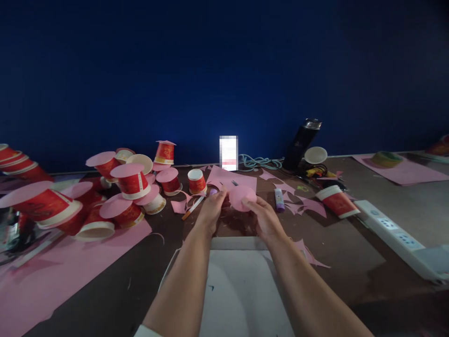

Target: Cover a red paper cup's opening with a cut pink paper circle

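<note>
A white tray (242, 299) lies nearest, beneath the forearms (191, 274). Beyond it, above the brown desk (351, 252), the right hand (268, 217) pinches the pink paper disc (242, 198) near its right edge. The left hand (213, 208) is by the disc's left side (fingers curled; whether they grip anything, I cannot tell). Red cups (131, 184), several topped with pink paper, crowd the left; a glue stick (279, 200) is to the right.
</note>
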A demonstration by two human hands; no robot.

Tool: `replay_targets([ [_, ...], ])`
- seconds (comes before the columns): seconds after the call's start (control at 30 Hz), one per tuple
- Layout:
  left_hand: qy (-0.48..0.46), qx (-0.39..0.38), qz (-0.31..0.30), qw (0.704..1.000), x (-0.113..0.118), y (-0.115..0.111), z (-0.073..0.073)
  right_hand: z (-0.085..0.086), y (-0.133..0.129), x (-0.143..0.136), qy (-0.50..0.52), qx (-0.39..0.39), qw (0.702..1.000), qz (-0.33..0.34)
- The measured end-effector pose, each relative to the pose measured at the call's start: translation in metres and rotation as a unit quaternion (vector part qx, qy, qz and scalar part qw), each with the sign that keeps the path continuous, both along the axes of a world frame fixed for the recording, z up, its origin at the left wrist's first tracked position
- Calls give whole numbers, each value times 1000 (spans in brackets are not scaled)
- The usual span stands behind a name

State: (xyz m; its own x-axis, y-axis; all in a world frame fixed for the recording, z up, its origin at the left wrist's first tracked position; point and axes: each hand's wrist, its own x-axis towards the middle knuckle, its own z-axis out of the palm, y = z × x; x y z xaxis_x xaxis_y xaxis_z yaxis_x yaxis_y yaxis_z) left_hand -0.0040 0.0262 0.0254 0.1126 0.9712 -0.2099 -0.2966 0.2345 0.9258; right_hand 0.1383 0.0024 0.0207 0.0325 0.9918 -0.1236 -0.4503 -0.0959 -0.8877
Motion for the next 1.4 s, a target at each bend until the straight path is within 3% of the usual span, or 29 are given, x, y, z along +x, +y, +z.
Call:
replay_targets([
  [0.07,-87,-20,-59,994,1,-4,3,1,-2,-1,-11,5,999,30],
  [0.13,-141,-26,-79,987,2,-6,6,3,-4,-3,-30,4,998,54],
  [0.37,-177,-48,-11,983,-1,-3,7,3,-3,-3,-33,-46,995,85],
  [0.43,-115,-15,10,993,-1,-2,6,1,-1,-2,-46,-60,995,63],
  [0.5,9,39,38,998,-3,-2,6,-1,1,0,-56,-72,995,27],
  [0.57,147,92,92,981,-8,0,7,-3,5,3,-50,-77,996,-22],
  [0.63,237,115,183,947,-16,3,6,-5,9,7,-21,-74,995,-68],
  [0.77,248,132,349,894,-33,15,1,-8,16,11,36,-74,992,-97],
  [0.87,230,127,405,876,-42,22,-2,-8,16,11,31,-95,990,-103],
  [1.03,359,126,410,829,-47,35,-2,-6,14,6,-5,-94,982,-161],
  [1.2,504,78,341,789,-42,50,4,-9,14,2,-58,-72,989,-114],
  [1.27,528,70,327,781,-40,55,3,-11,16,6,-98,-45,986,-128],
  [1.33,531,67,322,781,-40,60,2,-11,18,16,-172,7,966,-191],
  [1.4,524,61,321,786,-40,65,0,-11,21,33,-276,59,919,-275],
])
